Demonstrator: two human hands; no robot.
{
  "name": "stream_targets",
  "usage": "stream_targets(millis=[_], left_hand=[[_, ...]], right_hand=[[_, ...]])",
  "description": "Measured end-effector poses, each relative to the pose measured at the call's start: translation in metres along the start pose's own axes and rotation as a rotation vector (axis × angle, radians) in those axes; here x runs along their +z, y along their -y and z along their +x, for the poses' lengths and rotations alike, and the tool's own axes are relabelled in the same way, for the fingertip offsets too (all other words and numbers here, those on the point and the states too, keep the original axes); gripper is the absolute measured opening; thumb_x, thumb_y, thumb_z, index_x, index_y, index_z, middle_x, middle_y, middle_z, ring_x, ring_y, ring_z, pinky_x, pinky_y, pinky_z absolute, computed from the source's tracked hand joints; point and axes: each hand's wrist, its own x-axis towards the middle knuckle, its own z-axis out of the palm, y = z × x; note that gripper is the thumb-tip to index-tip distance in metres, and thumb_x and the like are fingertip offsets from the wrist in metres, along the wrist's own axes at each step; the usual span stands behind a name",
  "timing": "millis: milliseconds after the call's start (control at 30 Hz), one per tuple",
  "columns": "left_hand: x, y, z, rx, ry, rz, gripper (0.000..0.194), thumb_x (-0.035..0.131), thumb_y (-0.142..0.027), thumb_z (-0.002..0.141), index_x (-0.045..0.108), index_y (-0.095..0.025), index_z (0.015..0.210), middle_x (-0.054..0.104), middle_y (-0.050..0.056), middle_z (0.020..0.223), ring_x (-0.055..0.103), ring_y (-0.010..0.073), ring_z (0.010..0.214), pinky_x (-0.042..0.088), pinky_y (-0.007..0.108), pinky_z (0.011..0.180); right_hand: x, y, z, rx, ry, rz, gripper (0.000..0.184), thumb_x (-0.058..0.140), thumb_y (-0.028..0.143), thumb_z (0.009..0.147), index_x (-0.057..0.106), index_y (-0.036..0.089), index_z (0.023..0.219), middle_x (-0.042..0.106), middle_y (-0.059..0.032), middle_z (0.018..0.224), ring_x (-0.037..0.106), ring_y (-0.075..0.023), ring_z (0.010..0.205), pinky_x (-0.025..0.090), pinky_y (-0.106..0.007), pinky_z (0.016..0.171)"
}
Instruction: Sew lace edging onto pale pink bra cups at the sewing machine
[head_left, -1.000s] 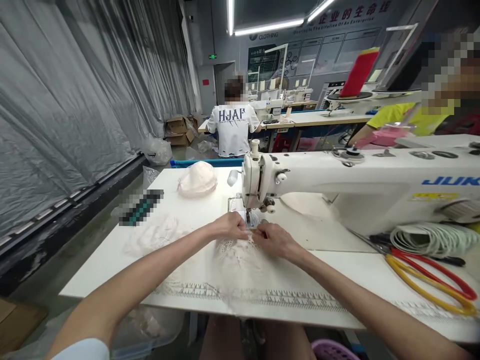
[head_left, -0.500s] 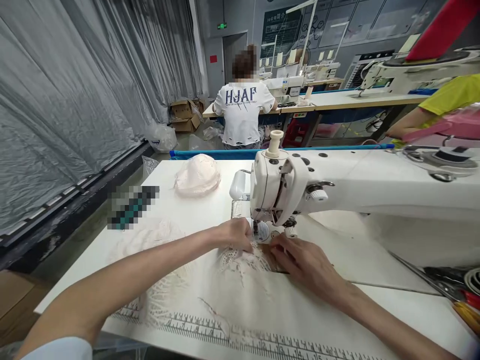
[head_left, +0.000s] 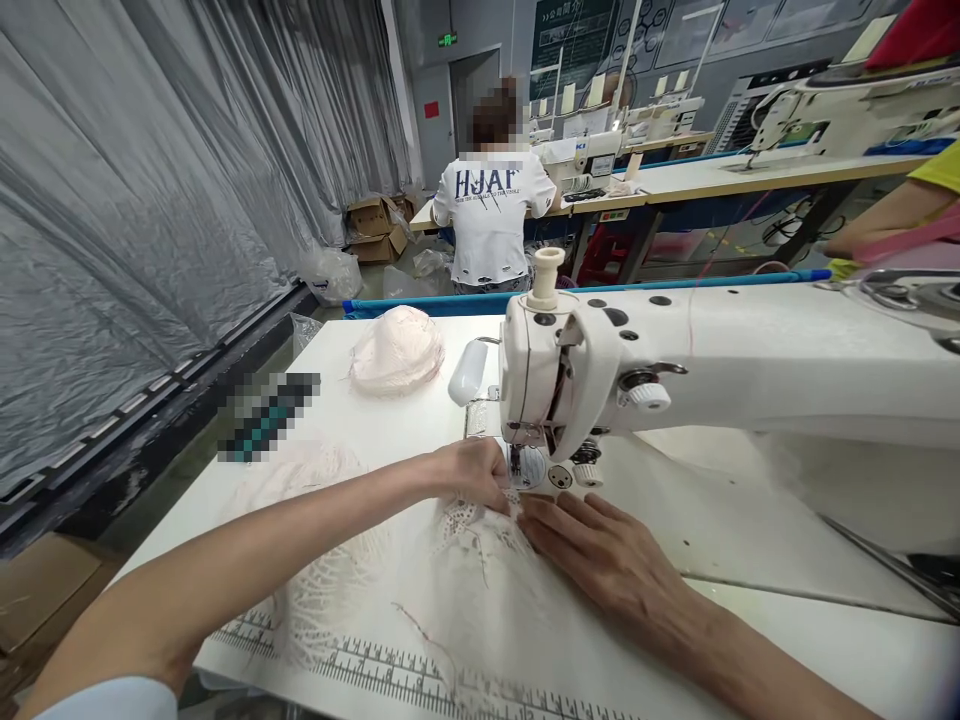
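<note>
from my end, through the head view, the lace piece (head_left: 461,518) lies on the table (head_left: 330,395), just on the near side of the presser foot (head_left: 516,460) of the sewing machine (head_left: 544,370). the grip of my left hand (head_left: 476,472) looks closed: the fingers are curled, with the thumb down on the far edge of the lace. my right hand (head_left: 600,550) lies flatter, its fingers stretched together with their tips at the right side of that same edge; i can't tell whether it pinches the lace or only presses it, since the underside is hidden.

i judge the stuff to be very light, limp and a bit slippery, with an open mesh that could snag or stretch out of shape. i'd take hold at the denser eyelet edge, close to the foot, with light fingertips on both sides, and leave the sheer part loose.

the eyelet edge points away from me, toward the foot, and the sheer part spreads back toward the near side. the long axis seems to run that way too, though its pale outline blends into the tabletop. a second lace piece (head_left: 330,590) lies to the left, partly under my left forearm.
</note>
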Motion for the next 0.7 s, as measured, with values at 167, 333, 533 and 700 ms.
stream_targets(millis=[167, 333, 533, 700], left_hand=[[-0.012, -0.001, 0.007, -0.043, 0.01, 0.183, 0.027, 0.075, -0.031, 0.058, 0.054, -0.016, 0.051, 0.048, -0.005, 0.05, 0.043, 0.0092, 0.052, 0.029, 0.022, 0.046], [-0.022, 0.01, 0.007, -0.066, -0.26, 0.431, 0.024, 0.076, -0.034, 0.06, 0.059, -0.018, 0.058, 0.058, -0.002, 0.059, 0.053, 0.0144, 0.058, 0.035, 0.024, 0.051], [0.024, 0.024, -0.016, 0.302, -0.635, 0.614, 0.024, 0.04, -0.008, 0.088, 0.063, -0.016, 0.09, 0.062, 0.008, 0.091, 0.057, 0.0182, 0.081, 0.042, 0.033, 0.072], [0.054, 0.03, -0.027, 0.579, -0.657, 0.746, 0.03, 0.034, -0.002, 0.089, 0.058, -0.017, 0.097, 0.062, 0.004, 0.089, 0.058, 0.0149, 0.083, 0.042, 0.034, 0.08]], right_hand=[[0.002, 0.001, -0.001, -0.056, -0.03, -0.005, 0.032, 0.033, 0.002, 0.09, 0.06, 0.011, 0.106, 0.065, -0.0105, 0.108, 0.059, -0.0205, 0.095, 0.045, -0.031, 0.061], [0.001, 0.004, 0.001, -0.026, -0.044, -0.012, 0.033, 0.033, 0.002, 0.091, 0.061, 0.011, 0.103, 0.067, -0.01, 0.108, 0.061, -0.0208, 0.091, 0.044, -0.032, 0.061], [-0.001, 0.004, 0.002, -0.001, -0.036, 0.038, 0.033, 0.031, 0.006, 0.094, 0.062, 0.011, 0.104, 0.068, -0.0099, 0.107, 0.062, -0.0205, 0.091, 0.042, -0.032, 0.061], [0.0, 0.003, 0.001, 0.02, -0.01, 0.035, 0.033, 0.031, 0.007, 0.095, 0.061, 0.013, 0.105, 0.066, -0.0091, 0.11, 0.061, -0.0188, 0.088, 0.04, -0.032, 0.063]])
